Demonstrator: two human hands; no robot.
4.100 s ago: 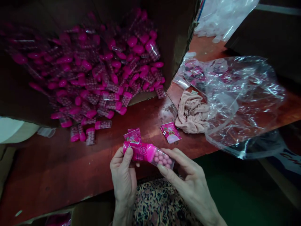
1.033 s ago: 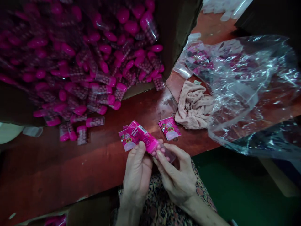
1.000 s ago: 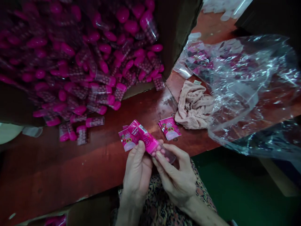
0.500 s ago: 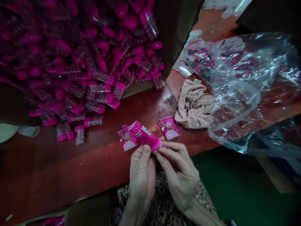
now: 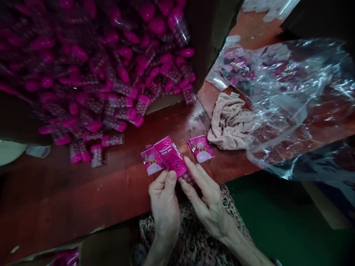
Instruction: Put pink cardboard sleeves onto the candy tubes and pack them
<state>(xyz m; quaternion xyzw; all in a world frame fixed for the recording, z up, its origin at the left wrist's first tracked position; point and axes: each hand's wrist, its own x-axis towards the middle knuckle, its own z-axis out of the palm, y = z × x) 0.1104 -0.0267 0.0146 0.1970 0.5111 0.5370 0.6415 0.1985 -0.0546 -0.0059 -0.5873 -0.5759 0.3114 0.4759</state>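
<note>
Between my hands is a small clear bottle of pink balls point(image 5: 188, 178), its cap end covered by a pink printed sleeve point(image 5: 170, 157). My left hand point(image 5: 165, 203) is closed, pinching the lower edge of the sleeve between thumb and fingers. My right hand point(image 5: 208, 201) grips the bottle's body, thumb below and fingers along the upper side. Partly under the sleeve lies a stack of pink printed sleeves point(image 5: 151, 162) on the red-brown table. Just beyond my right fingers rests another small stack of flat sleeves point(image 5: 202, 148).
A large cardboard box point(image 5: 212, 40) lies tipped at the back left, with many pink-capped bottles point(image 5: 122, 101) spilling toward the table point(image 5: 119, 192). A crumpled beige cloth point(image 5: 230, 122) sits right of the sleeves, beside a big clear plastic bag point(image 5: 299, 107). Below left is an open carton point(image 5: 104, 247).
The sleeve has turned so its broad printed face shows more. My right fingers have shifted up along its edge, and more of the bottle's pink balls are visible.
</note>
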